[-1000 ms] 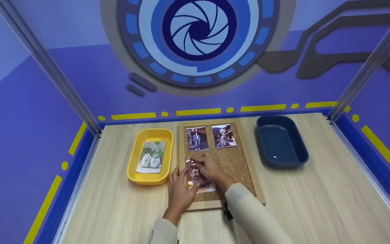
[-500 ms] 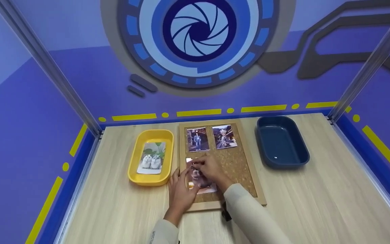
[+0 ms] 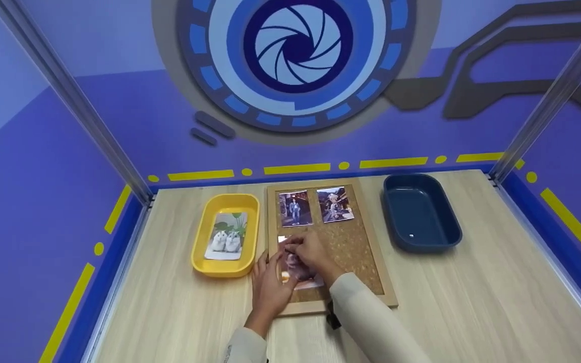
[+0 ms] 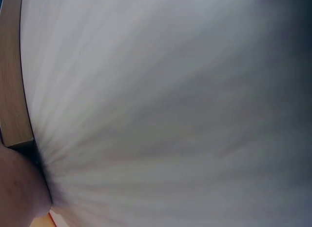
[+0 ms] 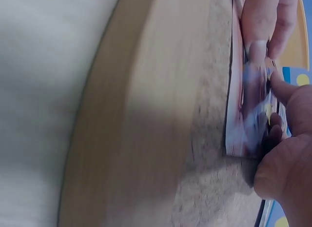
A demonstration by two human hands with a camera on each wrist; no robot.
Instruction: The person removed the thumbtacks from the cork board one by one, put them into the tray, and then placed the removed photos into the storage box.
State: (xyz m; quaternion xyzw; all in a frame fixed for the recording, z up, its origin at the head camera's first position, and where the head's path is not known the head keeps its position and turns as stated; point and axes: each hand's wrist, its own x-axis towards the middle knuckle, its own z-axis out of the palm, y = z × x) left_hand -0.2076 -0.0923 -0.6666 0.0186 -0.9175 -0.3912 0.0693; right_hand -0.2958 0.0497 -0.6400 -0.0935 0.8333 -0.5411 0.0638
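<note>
A photo of a small animal (image 3: 296, 268) lies on the lower left of a wood-framed cork board (image 3: 351, 257). My left hand (image 3: 272, 288) rests along its left side, fingers spread and fairly straight, thumb on the lower part. Near the photo's upper left, my right hand (image 3: 314, 254) has curled fingers and pinches a small pin-like thing, mostly covered by the fingertips; I cannot tell its exact kind. The right wrist view has the photo's edge (image 5: 235, 134) close over the cork, with left fingers (image 5: 259, 22) at the far end. Only part of the left hand (image 4: 22, 188) shows in the left wrist view.
Two photos of people, one left (image 3: 295, 207) and one right (image 3: 335, 204), lie along the board's top. A yellow tray (image 3: 198, 264) at the left contains a photo of two white hamsters (image 3: 225, 237). A dark blue tray (image 3: 424, 246) stands right of the board.
My right fingers have shifted slightly at the photo's upper left, and the right wrist has moved a little left. My left hand stays in place on the photo.
</note>
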